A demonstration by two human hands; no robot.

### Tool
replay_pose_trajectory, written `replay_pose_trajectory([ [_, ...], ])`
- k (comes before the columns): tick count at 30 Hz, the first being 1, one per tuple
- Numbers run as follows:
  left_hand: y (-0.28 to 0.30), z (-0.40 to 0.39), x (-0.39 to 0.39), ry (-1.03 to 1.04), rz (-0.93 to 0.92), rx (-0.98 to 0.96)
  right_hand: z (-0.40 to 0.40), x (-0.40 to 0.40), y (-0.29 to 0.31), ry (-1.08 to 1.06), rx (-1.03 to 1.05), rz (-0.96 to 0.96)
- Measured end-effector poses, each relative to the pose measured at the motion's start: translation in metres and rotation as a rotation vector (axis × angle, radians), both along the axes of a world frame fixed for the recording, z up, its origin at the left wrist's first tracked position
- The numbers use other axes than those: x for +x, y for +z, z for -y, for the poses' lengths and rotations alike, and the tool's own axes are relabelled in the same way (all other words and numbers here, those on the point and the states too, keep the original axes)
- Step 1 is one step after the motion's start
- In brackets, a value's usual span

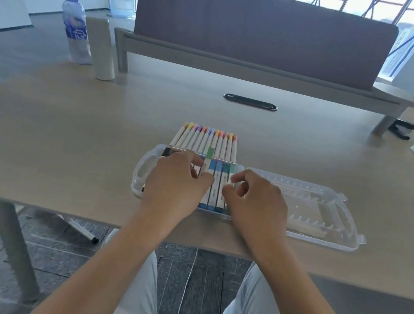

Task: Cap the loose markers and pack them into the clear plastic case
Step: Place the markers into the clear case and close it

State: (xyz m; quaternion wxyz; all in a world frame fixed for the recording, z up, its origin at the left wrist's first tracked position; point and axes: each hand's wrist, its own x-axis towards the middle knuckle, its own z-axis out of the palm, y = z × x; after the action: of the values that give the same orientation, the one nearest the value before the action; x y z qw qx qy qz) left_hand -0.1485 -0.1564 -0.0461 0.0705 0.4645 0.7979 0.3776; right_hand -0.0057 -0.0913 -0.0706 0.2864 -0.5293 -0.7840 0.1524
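Clear plastic case [301, 196] lies open at near table [72, 124] edge, lid flat to right; thin, light, flexible, likely slides if pushed

Packed markers [214, 184] stand side by side in left tray; loose row of markers [204, 140] just beyond case

Markers light, stiff, smooth: pinch mid-barrel

Left hand [174, 181] over tray, fingers curled onto packed markers

Right hand [255, 203] beside it, fingers bent; held thing, cannot tell

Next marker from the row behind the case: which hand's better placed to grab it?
Probably left. The left hand sits at the case's far-left edge, just below the marker row. The right hand is nearer the open lid, fingers curled by the packed markers.
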Motion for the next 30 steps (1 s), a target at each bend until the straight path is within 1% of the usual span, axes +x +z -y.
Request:
replay_pose_trajectory([
  [3, -0.001, -0.001, 0.000, -0.032, 0.048, -0.011, 0.000, 0.005, -0.009, 0.022, 0.083, 0.057],
  [5, -0.002, -0.002, 0.001, -0.051, 0.104, 0.003, -0.001, 0.009, -0.012, 0.033, 0.078, 0.093],
  [8, -0.002, -0.003, 0.004, -0.059, 0.136, 0.012, -0.003, 0.015, -0.011, 0.082, 0.047, 0.127],
  [10, -0.002, -0.005, 0.008, -0.071, 0.137, 0.007, -0.005, 0.020, -0.007, 0.138, -0.001, 0.104],
  [13, -0.002, -0.010, 0.019, -0.084, 0.112, -0.009, -0.010, 0.034, -0.003, 0.148, -0.014, -0.037],
  [15, -0.003, -0.016, 0.030, -0.096, 0.080, -0.026, -0.017, 0.046, -0.003, 0.084, 0.036, -0.095],
  [19, -0.006, -0.030, 0.055, -0.092, -0.028, -0.049, -0.027, 0.062, -0.009, 0.001, 0.032, -0.063],
  [24, -0.020, -0.038, 0.067, -0.049, -0.256, -0.071, -0.026, 0.063, -0.016, 0.008, 0.075, -0.009],
  [27, -0.025, -0.034, 0.066, -0.060, -0.327, -0.103, -0.026, 0.064, -0.017, 0.004, 0.072, -0.012],
  [30, -0.026, -0.032, 0.065, -0.068, -0.346, -0.109, -0.026, 0.064, -0.017, 0.015, 0.083, 0.048],
])
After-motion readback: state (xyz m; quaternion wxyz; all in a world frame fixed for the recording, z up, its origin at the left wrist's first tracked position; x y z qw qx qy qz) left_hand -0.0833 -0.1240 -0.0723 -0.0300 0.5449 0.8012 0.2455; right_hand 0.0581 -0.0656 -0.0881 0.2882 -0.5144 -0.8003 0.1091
